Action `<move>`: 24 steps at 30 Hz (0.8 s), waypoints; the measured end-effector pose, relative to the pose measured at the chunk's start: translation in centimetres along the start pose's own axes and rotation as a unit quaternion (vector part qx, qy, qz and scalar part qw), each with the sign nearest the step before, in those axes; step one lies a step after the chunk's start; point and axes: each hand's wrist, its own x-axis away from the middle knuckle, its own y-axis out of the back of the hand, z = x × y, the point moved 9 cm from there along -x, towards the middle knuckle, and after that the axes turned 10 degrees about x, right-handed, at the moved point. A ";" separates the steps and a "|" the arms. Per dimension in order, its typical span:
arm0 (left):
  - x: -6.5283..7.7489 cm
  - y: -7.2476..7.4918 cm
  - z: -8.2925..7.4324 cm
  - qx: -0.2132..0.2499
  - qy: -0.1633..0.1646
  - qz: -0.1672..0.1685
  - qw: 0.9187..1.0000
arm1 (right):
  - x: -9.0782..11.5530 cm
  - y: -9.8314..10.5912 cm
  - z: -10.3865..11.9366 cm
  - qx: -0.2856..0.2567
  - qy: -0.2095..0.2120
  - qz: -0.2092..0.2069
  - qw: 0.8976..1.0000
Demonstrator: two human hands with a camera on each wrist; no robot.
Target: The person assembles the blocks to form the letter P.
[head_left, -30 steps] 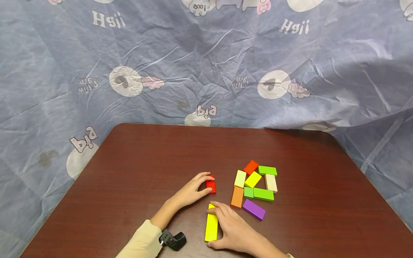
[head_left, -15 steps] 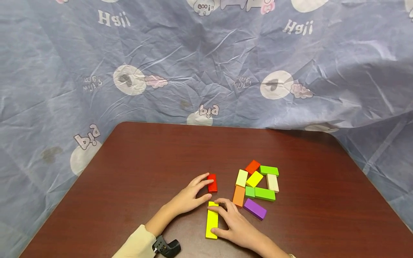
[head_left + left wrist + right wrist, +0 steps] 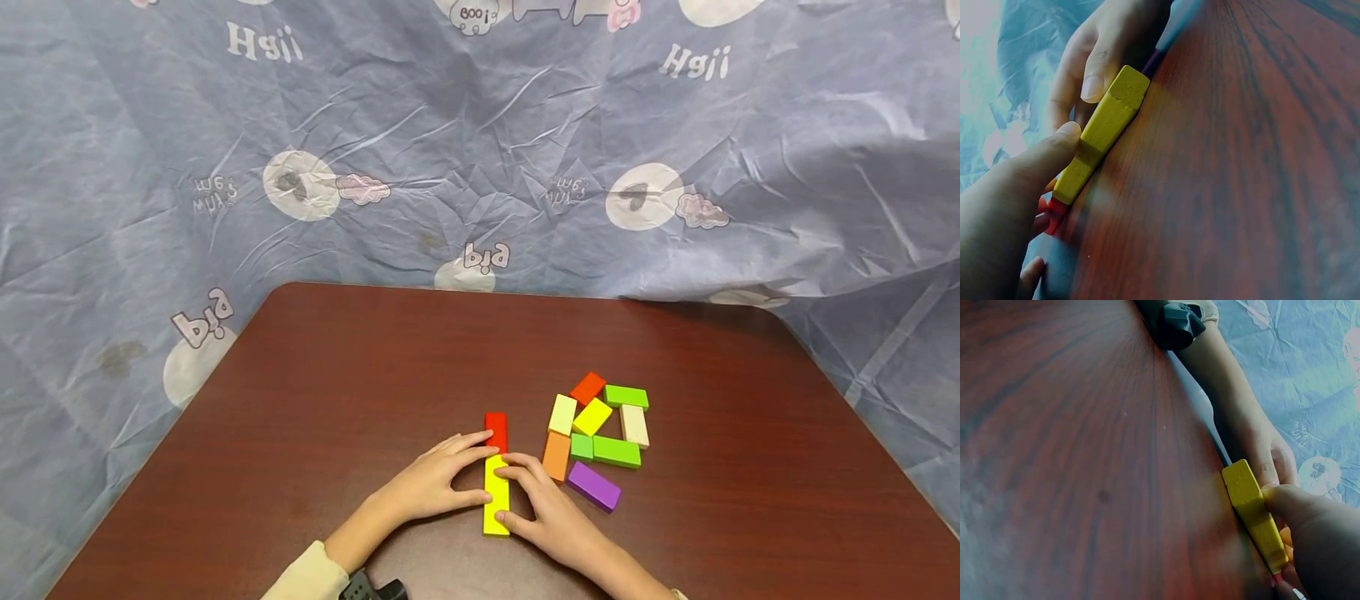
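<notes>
A yellow block [image 3: 496, 492] lies lengthwise on the table, its far end meeting the near end of a red block [image 3: 496, 423] so that the two form one line. From the left, my left hand [image 3: 435, 483] reaches over: its thumb touches the yellow block's left edge, and its fingertips rest around the red block and the seam. My right hand [image 3: 551, 512] comes in from the right with its thumb and fingertips on the yellow block, spread along its length. The left wrist view shows the right thumb [image 3: 1093, 87] against the yellow block near its end.
Right of my right hand lie several blocks grouped together: an orange block [image 3: 557, 456], a purple block [image 3: 594, 487], a green block [image 3: 617, 452] and a cream block [image 3: 634, 426] among them. A printed cloth [image 3: 480, 150] hangs behind the brown table [image 3: 360, 358].
The yellow block has slid away from me with my right hand and now meets the red block. My left hand has shifted nearer, bringing its thumb onto the yellow block.
</notes>
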 end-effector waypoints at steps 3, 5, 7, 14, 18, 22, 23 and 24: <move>0.1 -0.1 -0.1 -0.006 -0.001 0.002 1.000 | 0.0 -0.1 0.1 0.000 0.008 -0.005 1.000; 0.1 0.0 -0.1 -0.009 -0.004 0.001 1.000 | 0.0 0.0 0.2 0.003 0.014 -0.013 1.000; 0.0 0.0 -0.1 -0.014 -0.008 -0.003 1.000 | 0.0 0.1 0.3 0.006 0.017 -0.017 1.000; -0.1 0.4 -0.3 -0.027 -0.014 -0.022 0.999 | -0.7 2.6 -0.9 -0.003 -0.027 -0.056 0.998; -0.1 0.5 -1.1 -0.059 -0.055 -0.030 0.996 | -1.0 5.7 -3.2 0.064 -0.072 -0.132 0.987; 0.1 0.3 -1.6 -0.094 -0.086 -0.024 0.992 | -1.0 7.0 -5.5 0.160 -0.114 -0.133 0.972; 0.2 0.2 -1.6 -0.098 -0.089 -0.021 0.991 | -1.0 6.9 -5.9 0.177 -0.120 -0.122 0.969; 0.2 0.1 -1.6 -0.100 -0.089 -0.017 0.991 | -1.0 6.8 -6.3 0.189 -0.125 -0.108 0.968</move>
